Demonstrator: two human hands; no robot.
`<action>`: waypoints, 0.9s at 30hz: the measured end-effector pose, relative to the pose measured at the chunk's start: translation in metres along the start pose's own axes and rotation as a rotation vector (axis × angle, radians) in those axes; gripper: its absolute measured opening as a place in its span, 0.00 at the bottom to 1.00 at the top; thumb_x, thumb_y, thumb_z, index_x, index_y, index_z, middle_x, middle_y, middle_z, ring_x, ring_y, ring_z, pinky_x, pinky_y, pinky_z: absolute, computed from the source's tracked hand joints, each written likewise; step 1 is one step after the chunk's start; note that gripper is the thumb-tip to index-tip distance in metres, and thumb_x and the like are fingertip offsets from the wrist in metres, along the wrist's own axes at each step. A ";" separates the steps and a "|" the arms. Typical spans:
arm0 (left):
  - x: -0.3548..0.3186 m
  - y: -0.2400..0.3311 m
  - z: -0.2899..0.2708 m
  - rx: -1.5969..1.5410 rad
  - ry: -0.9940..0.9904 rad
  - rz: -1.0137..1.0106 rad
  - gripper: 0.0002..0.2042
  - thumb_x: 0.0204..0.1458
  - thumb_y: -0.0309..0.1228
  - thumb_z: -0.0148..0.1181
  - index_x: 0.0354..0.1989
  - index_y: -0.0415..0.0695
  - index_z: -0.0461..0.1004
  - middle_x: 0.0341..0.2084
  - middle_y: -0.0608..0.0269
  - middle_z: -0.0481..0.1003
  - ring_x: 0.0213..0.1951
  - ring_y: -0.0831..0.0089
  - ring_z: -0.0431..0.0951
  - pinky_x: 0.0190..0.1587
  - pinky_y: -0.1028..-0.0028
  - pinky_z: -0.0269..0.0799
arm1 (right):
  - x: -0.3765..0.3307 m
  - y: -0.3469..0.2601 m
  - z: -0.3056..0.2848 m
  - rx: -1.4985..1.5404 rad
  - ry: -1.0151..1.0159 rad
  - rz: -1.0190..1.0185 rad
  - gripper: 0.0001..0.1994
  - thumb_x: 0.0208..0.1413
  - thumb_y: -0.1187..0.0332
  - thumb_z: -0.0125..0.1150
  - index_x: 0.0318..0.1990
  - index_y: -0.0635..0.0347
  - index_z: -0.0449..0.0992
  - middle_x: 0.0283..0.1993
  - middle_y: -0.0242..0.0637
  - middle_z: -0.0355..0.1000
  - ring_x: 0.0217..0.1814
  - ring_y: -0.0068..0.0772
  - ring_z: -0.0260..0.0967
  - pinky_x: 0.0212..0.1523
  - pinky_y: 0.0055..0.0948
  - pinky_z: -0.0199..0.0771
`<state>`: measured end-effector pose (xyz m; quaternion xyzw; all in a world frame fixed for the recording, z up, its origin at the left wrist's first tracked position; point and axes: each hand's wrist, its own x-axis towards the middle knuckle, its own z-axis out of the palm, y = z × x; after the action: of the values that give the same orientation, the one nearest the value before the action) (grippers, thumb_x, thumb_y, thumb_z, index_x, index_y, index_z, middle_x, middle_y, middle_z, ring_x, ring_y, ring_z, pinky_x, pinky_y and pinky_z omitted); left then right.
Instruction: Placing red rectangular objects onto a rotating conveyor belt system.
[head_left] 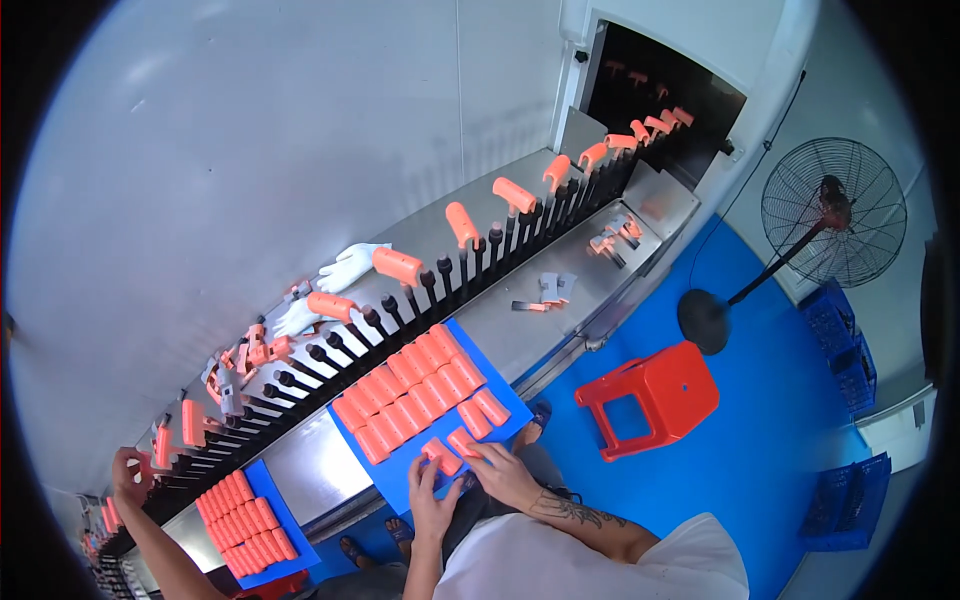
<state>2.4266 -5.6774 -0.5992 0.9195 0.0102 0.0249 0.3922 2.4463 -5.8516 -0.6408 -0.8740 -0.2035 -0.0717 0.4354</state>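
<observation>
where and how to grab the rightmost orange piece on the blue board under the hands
Probably across its long sides at the near end, coming from above and the right: the orange piece lies rounded side up, a neighbouring piece close on its left and bare blue board on its right.

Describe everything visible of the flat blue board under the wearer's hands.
The flat blue board looks thin and roughly rectangular, material unclear; it lies over the metal worktop, beside upright black rods. Rows of curved orange plastic-looking pieces cover its far part. The left hand and right hand finger two more on its near part.
</observation>
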 end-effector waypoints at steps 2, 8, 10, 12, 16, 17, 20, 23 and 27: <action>0.009 0.006 0.016 -0.092 -0.015 -0.047 0.20 0.48 0.25 0.68 0.51 0.36 0.75 0.55 0.47 0.68 0.52 0.55 0.75 0.53 0.64 0.73 | 0.006 0.018 -0.010 -0.014 -0.004 -0.026 0.19 0.45 0.77 0.61 0.48 0.64 0.75 0.54 0.43 0.69 0.55 0.43 0.67 0.56 0.35 0.72; 0.039 0.019 0.065 -0.029 0.064 0.044 0.17 0.46 0.22 0.69 0.46 0.36 0.77 0.53 0.49 0.69 0.47 0.60 0.78 0.49 0.68 0.77 | 0.025 0.060 -0.044 -0.034 -0.028 -0.103 0.13 0.50 0.76 0.60 0.45 0.62 0.77 0.53 0.42 0.71 0.54 0.41 0.70 0.54 0.36 0.73; 0.048 0.032 0.080 -0.016 0.100 0.060 0.16 0.46 0.22 0.69 0.45 0.35 0.77 0.52 0.49 0.70 0.47 0.59 0.78 0.48 0.69 0.77 | 0.023 0.074 -0.054 -0.030 -0.039 -0.096 0.13 0.51 0.76 0.59 0.45 0.62 0.77 0.53 0.41 0.71 0.55 0.41 0.70 0.56 0.36 0.72; 0.056 0.047 0.091 -0.023 0.120 0.084 0.17 0.46 0.23 0.70 0.46 0.36 0.77 0.51 0.49 0.70 0.48 0.60 0.77 0.46 0.69 0.77 | 0.030 0.081 -0.076 -0.037 -0.013 -0.133 0.13 0.51 0.76 0.59 0.45 0.61 0.77 0.54 0.41 0.71 0.56 0.41 0.70 0.57 0.37 0.71; 0.072 0.080 0.106 -0.118 0.248 0.024 0.20 0.44 0.24 0.72 0.48 0.36 0.76 0.50 0.50 0.71 0.47 0.60 0.76 0.46 0.69 0.76 | 0.040 0.100 -0.123 0.073 0.106 -0.089 0.14 0.45 0.77 0.62 0.42 0.60 0.79 0.53 0.39 0.73 0.56 0.42 0.69 0.57 0.37 0.72; 0.080 0.091 0.108 -0.153 0.226 -0.001 0.20 0.45 0.23 0.71 0.48 0.36 0.76 0.50 0.50 0.71 0.46 0.60 0.76 0.46 0.69 0.76 | 0.047 0.117 -0.133 0.051 0.161 -0.087 0.12 0.49 0.78 0.59 0.43 0.62 0.79 0.49 0.42 0.75 0.53 0.44 0.72 0.55 0.37 0.73; 0.126 0.122 0.114 -0.113 0.219 0.108 0.17 0.49 0.23 0.67 0.48 0.37 0.76 0.45 0.49 0.75 0.44 0.58 0.79 0.46 0.68 0.76 | 0.114 0.152 -0.181 0.142 0.367 0.048 0.10 0.55 0.77 0.55 0.44 0.66 0.78 0.48 0.47 0.75 0.53 0.52 0.72 0.55 0.40 0.73; 0.215 0.191 0.111 -0.062 0.222 0.368 0.13 0.55 0.22 0.60 0.48 0.35 0.75 0.39 0.50 0.78 0.42 0.58 0.80 0.46 0.68 0.75 | 0.219 0.177 -0.240 0.081 0.581 -0.019 0.13 0.61 0.73 0.53 0.50 0.71 0.73 0.49 0.53 0.74 0.54 0.57 0.70 0.57 0.45 0.70; 0.328 0.252 0.113 0.077 0.271 0.211 0.18 0.61 0.38 0.54 0.45 0.32 0.76 0.31 0.42 0.79 0.35 0.52 0.82 0.39 0.63 0.75 | 0.302 0.206 -0.278 0.012 0.528 0.103 0.20 0.59 0.64 0.59 0.52 0.72 0.70 0.48 0.56 0.72 0.51 0.58 0.71 0.53 0.47 0.71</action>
<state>2.7604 -5.9207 -0.4826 0.9180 -0.0329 0.1893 0.3470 2.8204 -6.0939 -0.5301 -0.8317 -0.0386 -0.2739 0.4815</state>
